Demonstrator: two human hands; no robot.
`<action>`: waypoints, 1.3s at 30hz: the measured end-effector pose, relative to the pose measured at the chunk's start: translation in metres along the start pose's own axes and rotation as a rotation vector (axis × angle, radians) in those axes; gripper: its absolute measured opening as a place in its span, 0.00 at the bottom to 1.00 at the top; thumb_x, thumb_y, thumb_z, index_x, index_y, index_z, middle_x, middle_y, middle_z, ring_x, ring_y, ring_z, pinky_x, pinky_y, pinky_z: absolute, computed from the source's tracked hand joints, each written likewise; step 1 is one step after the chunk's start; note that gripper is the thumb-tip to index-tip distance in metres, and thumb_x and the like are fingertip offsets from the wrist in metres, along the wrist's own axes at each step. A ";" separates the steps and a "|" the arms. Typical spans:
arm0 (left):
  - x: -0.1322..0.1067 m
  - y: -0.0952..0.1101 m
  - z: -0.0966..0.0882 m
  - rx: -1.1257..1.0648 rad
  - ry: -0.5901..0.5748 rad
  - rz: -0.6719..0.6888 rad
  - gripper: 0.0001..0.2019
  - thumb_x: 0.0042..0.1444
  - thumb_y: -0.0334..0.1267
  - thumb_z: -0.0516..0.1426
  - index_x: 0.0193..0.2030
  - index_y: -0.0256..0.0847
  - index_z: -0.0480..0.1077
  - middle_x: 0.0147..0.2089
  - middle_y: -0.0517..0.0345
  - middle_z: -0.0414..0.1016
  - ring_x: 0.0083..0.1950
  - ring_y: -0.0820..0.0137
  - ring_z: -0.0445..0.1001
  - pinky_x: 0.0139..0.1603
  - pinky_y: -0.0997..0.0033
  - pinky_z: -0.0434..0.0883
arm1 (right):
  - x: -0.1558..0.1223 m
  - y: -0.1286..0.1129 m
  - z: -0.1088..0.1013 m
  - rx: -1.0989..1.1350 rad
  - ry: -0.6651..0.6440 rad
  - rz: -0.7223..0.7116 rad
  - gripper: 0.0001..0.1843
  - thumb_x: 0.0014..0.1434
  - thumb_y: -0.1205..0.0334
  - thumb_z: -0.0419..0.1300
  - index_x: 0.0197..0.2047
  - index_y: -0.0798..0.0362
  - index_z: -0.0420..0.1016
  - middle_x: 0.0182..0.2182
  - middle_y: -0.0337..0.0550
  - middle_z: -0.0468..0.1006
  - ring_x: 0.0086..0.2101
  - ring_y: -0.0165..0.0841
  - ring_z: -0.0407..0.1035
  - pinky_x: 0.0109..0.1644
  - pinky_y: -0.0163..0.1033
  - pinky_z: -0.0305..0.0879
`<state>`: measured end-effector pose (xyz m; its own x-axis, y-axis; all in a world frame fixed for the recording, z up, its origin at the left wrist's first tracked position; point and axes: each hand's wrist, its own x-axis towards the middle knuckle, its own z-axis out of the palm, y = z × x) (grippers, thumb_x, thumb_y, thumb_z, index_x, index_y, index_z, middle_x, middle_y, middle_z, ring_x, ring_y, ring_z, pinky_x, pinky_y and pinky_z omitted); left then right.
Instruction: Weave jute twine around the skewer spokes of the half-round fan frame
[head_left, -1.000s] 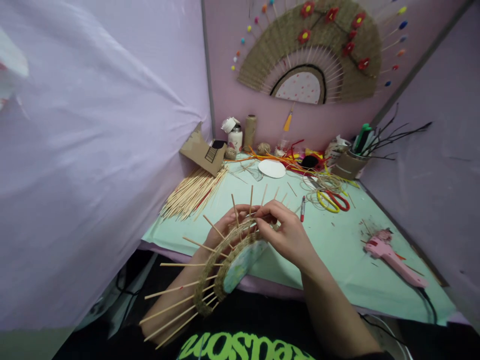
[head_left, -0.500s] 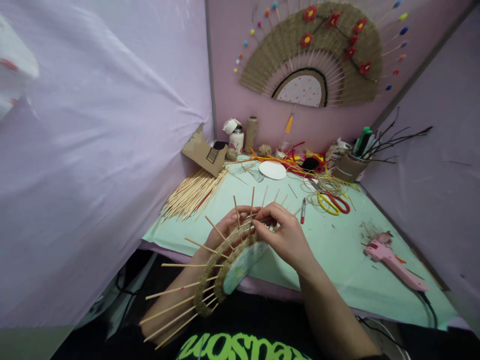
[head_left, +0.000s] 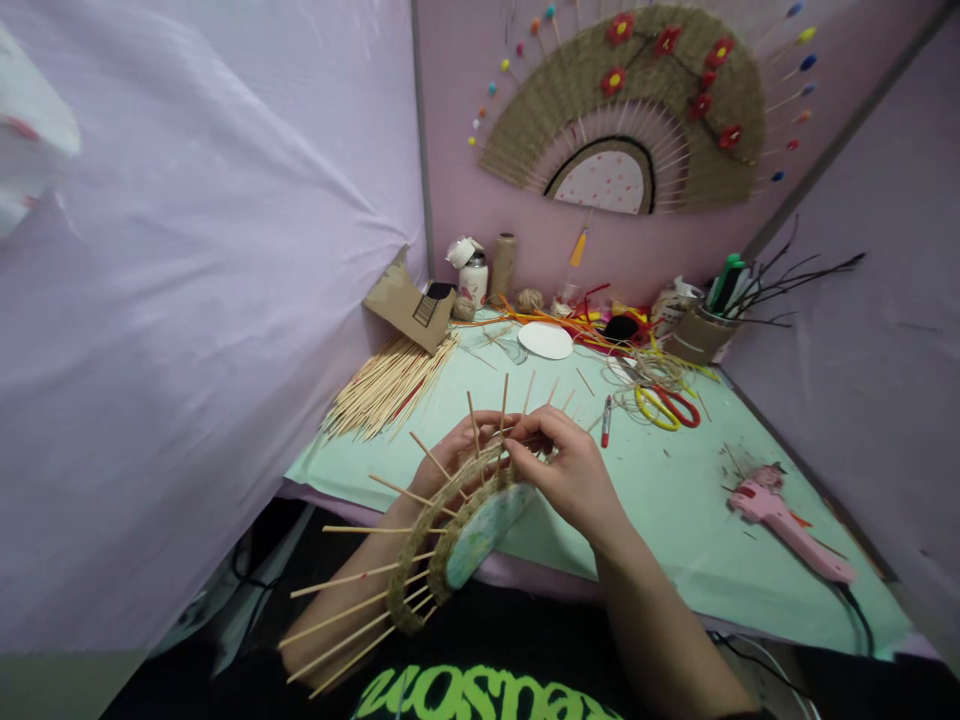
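A half-round fan frame (head_left: 470, 540) is tilted in front of me, with thin wooden sticks (head_left: 367, 530) spreading outward from it. Bands of jute twine (head_left: 427, 520) are woven between the sticks around a pale green-blue centre. My left hand (head_left: 465, 445) supports the frame from behind, its fingers partly hidden by the sticks and twine. At the upper edge of the woven band, my right hand (head_left: 559, 460) pinches with thumb and forefinger close to one stick. The strand at those fingertips looks like twine, though it is mostly covered.
Loose sticks (head_left: 390, 385) lie at the left under a cardboard piece (head_left: 412, 305). Scissors (head_left: 667, 405), a red marker (head_left: 606, 422) and a white oval (head_left: 545, 340) are farther back. A pink glue gun (head_left: 791, 525) rests at the right. A finished fan (head_left: 517, 130) hangs on the wall.
Almost nothing differs. My right-hand fingers have shifted very slightly at the woven band, while the fan frame and my left hand stay in place.
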<state>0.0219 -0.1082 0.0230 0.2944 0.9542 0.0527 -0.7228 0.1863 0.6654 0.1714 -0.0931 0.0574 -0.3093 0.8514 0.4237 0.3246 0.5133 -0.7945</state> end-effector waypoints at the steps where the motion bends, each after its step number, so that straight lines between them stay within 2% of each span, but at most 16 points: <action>1: 0.000 0.000 0.000 0.006 0.005 0.002 0.15 0.50 0.39 0.58 0.44 0.35 0.70 0.46 0.49 0.73 0.45 0.63 0.73 0.47 0.64 0.68 | 0.000 0.000 0.000 -0.001 0.000 0.000 0.03 0.53 0.66 0.59 0.28 0.52 0.70 0.29 0.40 0.71 0.31 0.30 0.66 0.34 0.35 0.62; 7: -0.001 0.001 0.001 0.000 -0.022 0.004 0.15 0.50 0.40 0.58 0.44 0.37 0.71 0.43 0.51 0.74 0.40 0.65 0.74 0.42 0.66 0.69 | -0.002 0.003 -0.002 0.016 -0.010 -0.002 0.04 0.56 0.65 0.56 0.29 0.52 0.70 0.29 0.40 0.71 0.30 0.30 0.65 0.35 0.36 0.62; 11: -0.001 0.001 -0.001 -0.001 -0.019 -0.002 0.15 0.50 0.40 0.59 0.44 0.37 0.71 0.43 0.51 0.74 0.38 0.66 0.74 0.43 0.65 0.69 | -0.003 0.004 -0.002 0.015 -0.008 -0.002 0.06 0.57 0.64 0.55 0.30 0.52 0.70 0.29 0.40 0.71 0.30 0.30 0.65 0.35 0.36 0.61; 17: -0.001 0.000 0.000 -0.013 -0.012 -0.012 0.15 0.50 0.40 0.58 0.45 0.37 0.70 0.47 0.50 0.73 0.45 0.62 0.74 0.45 0.64 0.69 | -0.002 0.003 0.001 0.016 0.011 -0.002 0.04 0.55 0.65 0.57 0.29 0.52 0.70 0.29 0.41 0.72 0.31 0.31 0.66 0.35 0.36 0.62; 21: -0.002 0.001 0.004 -0.005 -0.032 -0.003 0.15 0.50 0.41 0.59 0.44 0.37 0.71 0.47 0.50 0.74 0.46 0.62 0.73 0.46 0.63 0.69 | -0.003 0.003 0.001 0.015 0.016 0.005 0.04 0.55 0.65 0.57 0.29 0.52 0.70 0.30 0.41 0.72 0.32 0.31 0.66 0.35 0.36 0.62; 28: -0.001 0.002 0.005 -0.002 -0.036 0.001 0.14 0.49 0.40 0.59 0.43 0.37 0.71 0.50 0.49 0.73 0.52 0.58 0.71 0.51 0.57 0.67 | -0.006 0.004 0.000 0.017 0.039 -0.011 0.05 0.57 0.66 0.55 0.30 0.52 0.69 0.29 0.40 0.70 0.31 0.30 0.65 0.36 0.36 0.62; 35: 0.000 -0.001 0.000 0.025 -0.056 0.001 0.17 0.50 0.41 0.59 0.46 0.36 0.70 0.50 0.47 0.72 0.52 0.57 0.71 0.52 0.59 0.67 | -0.006 0.004 0.002 0.028 0.031 -0.015 0.03 0.55 0.65 0.57 0.30 0.51 0.70 0.30 0.41 0.71 0.33 0.32 0.66 0.36 0.37 0.63; 39: 0.000 -0.001 0.001 0.020 -0.036 -0.003 0.17 0.49 0.41 0.59 0.45 0.36 0.70 0.48 0.48 0.73 0.50 0.59 0.72 0.50 0.59 0.67 | -0.007 0.003 0.001 0.022 0.046 -0.012 0.05 0.56 0.66 0.56 0.29 0.52 0.69 0.29 0.40 0.70 0.31 0.30 0.65 0.36 0.36 0.62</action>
<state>0.0228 -0.1089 0.0233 0.3193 0.9445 0.0777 -0.7093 0.1838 0.6805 0.1740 -0.0973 0.0517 -0.2717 0.8492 0.4527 0.3012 0.5218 -0.7981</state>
